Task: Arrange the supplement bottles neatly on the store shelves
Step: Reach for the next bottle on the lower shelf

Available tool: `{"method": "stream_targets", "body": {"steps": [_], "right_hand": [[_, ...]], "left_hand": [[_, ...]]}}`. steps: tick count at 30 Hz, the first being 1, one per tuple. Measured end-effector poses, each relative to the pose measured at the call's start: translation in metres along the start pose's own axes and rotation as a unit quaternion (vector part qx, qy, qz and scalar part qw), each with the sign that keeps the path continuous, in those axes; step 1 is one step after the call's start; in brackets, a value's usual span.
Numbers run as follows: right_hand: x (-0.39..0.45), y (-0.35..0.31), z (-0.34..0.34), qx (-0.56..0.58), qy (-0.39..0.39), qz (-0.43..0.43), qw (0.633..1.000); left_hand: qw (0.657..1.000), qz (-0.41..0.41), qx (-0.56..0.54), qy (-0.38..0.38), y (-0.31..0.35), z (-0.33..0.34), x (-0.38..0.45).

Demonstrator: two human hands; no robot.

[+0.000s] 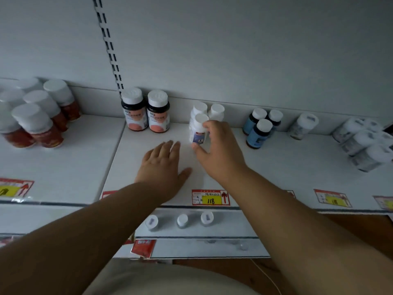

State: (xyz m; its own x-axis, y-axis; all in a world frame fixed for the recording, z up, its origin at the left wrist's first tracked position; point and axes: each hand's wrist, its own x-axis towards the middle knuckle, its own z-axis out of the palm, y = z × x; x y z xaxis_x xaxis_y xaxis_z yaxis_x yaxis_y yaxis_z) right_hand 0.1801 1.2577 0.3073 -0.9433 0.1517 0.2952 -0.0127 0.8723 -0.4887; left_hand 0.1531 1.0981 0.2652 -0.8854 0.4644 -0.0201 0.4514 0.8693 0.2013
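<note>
A small white bottle with a purple label [198, 130] stands at the front of a group of three white bottles [217, 111] on the white shelf [276, 167]. My right hand [219, 150] grips it, thumb at its base and fingers round its right side. My left hand [163, 165] lies flat on the shelf just left of it, fingers straight. Two dark bottles with pink labels [146, 111] stand at the back left of the group. Three blue-labelled bottles [260, 126] stand to the right.
Red-labelled bottles [38, 116] crowd the left shelf section. White bottles [365, 141] cluster at the far right, with a single one [303, 125] nearer. Price tags [210, 198] line the shelf edge. Three white caps [182, 220] show on the lower shelf.
</note>
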Motion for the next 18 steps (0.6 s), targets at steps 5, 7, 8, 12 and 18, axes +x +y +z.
{"method": "stream_targets", "body": {"steps": [5,7,8,12,18], "right_hand": [[-0.042,-0.025,0.001,0.076,-0.032,-0.058,0.995],[-0.057,-0.043,0.003,0.1,-0.048,-0.082,0.99],[-0.065,-0.053,0.006,0.109,-0.053,-0.09,0.989],[-0.11,-0.108,0.017,0.143,-0.108,-0.119,0.977],[-0.15,-0.201,0.054,0.151,-0.174,-0.145,0.962]], "left_hand": [[0.995,-0.088,-0.013,0.036,0.001,-0.011,-0.08],[0.992,-0.119,-0.012,0.048,-0.003,-0.013,-0.113],[0.991,-0.123,-0.012,0.049,-0.008,-0.014,-0.128],[0.985,-0.159,-0.011,0.069,-0.037,-0.017,-0.201],[0.975,-0.211,-0.01,0.063,-0.112,-0.027,-0.289]]}}
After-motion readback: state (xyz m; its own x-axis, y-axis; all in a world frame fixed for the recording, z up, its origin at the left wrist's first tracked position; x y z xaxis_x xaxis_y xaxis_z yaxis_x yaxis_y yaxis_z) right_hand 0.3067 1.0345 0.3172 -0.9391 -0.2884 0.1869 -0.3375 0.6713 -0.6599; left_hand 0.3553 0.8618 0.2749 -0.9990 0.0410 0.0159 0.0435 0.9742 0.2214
